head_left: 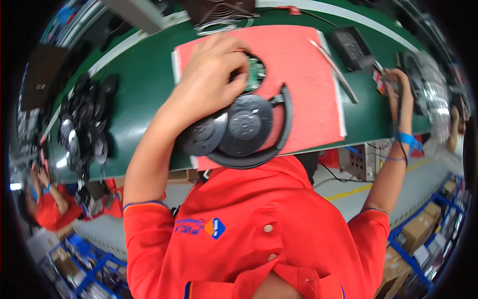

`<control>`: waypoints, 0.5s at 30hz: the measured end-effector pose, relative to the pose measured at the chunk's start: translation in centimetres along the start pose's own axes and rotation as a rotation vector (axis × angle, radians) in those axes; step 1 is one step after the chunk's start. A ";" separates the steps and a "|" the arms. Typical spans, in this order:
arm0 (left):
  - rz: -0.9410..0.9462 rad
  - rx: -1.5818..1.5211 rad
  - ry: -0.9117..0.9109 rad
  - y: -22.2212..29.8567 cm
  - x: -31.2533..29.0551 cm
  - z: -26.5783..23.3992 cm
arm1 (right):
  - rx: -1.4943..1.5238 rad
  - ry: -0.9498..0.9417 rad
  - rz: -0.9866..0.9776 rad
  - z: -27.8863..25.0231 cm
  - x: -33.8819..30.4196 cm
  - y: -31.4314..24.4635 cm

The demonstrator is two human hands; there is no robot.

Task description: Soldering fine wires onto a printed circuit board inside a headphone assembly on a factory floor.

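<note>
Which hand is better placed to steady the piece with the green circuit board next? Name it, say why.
Left, I'd judge: the left hand is over the pink mat and appears to grip the circuit-board piece. The right hand is out past the mat's right edge, beyond the black box.

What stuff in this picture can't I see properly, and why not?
All in the head view:
Round part with the green board: its left side is hidden by the left hand.
Right hand: too blurred to tell what its fingers touch.
Black parts: they overlap, so I can't count them.
Brown thing: cut off by the top edge.
</note>
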State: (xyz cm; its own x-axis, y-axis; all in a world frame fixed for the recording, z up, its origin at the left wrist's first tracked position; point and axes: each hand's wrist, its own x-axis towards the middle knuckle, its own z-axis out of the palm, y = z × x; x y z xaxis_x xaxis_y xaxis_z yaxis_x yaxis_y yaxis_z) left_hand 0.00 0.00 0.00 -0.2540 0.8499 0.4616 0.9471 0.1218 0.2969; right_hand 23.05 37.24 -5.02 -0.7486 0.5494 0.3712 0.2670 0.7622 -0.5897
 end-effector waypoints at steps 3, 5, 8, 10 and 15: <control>0.100 -0.122 0.037 0.5 2.8 2.9 | -0.039 -0.023 0.029 -5.6 -2.0 2.8; 0.122 -0.173 0.030 0.7 3.5 3.6 | 0.014 -0.015 0.043 -6.9 -2.6 3.7; 0.117 -0.249 0.021 0.5 4.1 3.7 | 0.008 0.002 0.019 -7.6 -3.0 5.6; 0.107 -0.268 0.046 0.2 4.1 3.2 | -0.006 0.087 0.015 -7.7 -3.1 6.2; 0.054 -0.329 0.143 0.1 3.8 0.9 | -0.060 0.375 -0.101 -7.7 -3.2 2.7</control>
State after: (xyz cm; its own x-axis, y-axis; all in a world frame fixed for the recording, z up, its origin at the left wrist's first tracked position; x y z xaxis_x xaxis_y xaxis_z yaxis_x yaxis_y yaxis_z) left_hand -0.71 3.73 1.02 -0.2520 0.7678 0.5891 0.8518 -0.1130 0.5115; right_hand 30.84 40.21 -2.31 -0.5021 0.5493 0.6680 0.2469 0.8313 -0.4980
